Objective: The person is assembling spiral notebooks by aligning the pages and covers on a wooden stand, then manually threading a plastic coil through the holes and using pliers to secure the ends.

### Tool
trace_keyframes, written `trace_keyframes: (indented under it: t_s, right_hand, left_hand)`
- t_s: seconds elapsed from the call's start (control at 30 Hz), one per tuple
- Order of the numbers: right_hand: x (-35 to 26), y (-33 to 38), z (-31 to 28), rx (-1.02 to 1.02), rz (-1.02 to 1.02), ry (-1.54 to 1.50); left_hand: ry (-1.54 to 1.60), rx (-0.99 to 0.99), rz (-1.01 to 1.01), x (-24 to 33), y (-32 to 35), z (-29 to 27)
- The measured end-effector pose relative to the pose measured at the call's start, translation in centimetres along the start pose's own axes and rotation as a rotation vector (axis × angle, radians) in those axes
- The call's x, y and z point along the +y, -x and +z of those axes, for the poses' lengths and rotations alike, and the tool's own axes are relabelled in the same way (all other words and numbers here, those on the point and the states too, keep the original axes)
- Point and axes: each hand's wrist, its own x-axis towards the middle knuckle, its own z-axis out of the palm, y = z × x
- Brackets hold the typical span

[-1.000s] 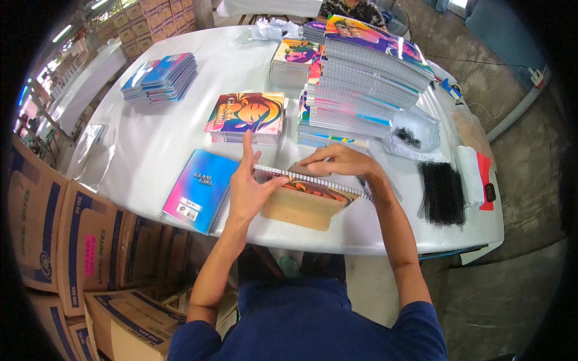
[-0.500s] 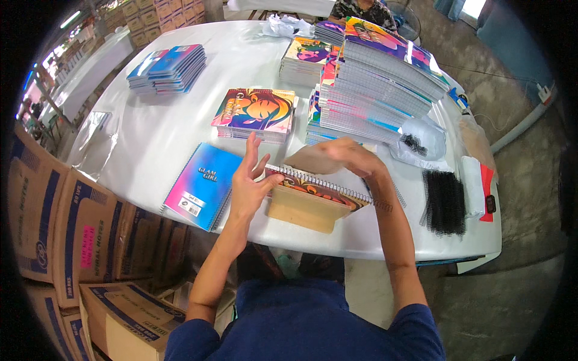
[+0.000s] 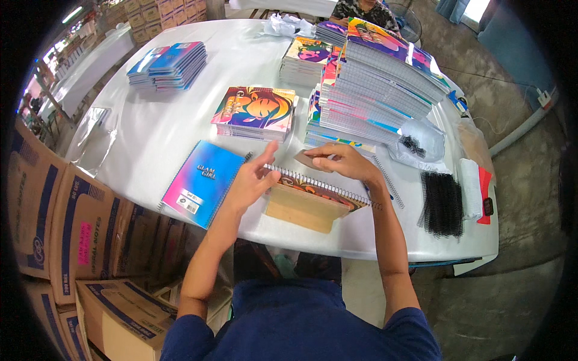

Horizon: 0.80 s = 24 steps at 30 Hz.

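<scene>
A spiral notebook (image 3: 322,191) with a colourful illustrated cover leans on a tan wooden block (image 3: 301,210) at the table's near edge. Black spiral wire runs along its top edge, with a loose end sticking out by my right wrist. My left hand (image 3: 256,177) is at the notebook's left end, thumb against the corner and fingers stretched upward. Just above the spiral, my right hand (image 3: 340,161) pinches a flat brown piece (image 3: 308,159), whose exact kind I cannot make out. To the left lies a blue and pink spiral notebook (image 3: 205,180).
Illustrated notebooks (image 3: 256,111) are stacked ahead, beside a tall leaning pile (image 3: 379,84). Black spiral wires (image 3: 441,204) lie at right, near a plastic bag (image 3: 421,147). Blue notebooks (image 3: 177,63) stand far left. Cartons (image 3: 87,234) crowd the lower left. Another person (image 3: 364,15) sits beyond.
My right hand has slowed from a blur and moved slightly left and down, so the brown piece shows less behind the spiral. My left hand stays at the notebook's corner, its fingers tilted more rightward.
</scene>
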Motion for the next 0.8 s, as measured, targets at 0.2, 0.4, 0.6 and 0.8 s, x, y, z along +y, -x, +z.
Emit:
trace_keyframes:
  t_s: [0.2, 0.4, 0.6, 0.8]
  right_hand:
    - [7.2, 4.1, 4.4, 0.323, -0.298, 0.508]
    - [6.7, 12.2, 4.0, 0.524, 0.361, 0.822]
    - [9.8, 14.5, 5.6, 0.667, 0.334, 0.946]
    - [0.2, 15.8, 8.5, 0.782, 0.030, 0.376]
  left_hand:
    - [-0.066, 0.169, -0.013, 4.8, -2.6, 0.7]
    - [-0.175, 0.354, 0.500, 15.1, 0.5, -1.3]
    - [-0.625, -0.184, 0.396, 8.0, 4.4, 8.0]
    - [-1.067, 0.014, 0.476, 3.8, 4.5, 9.1]
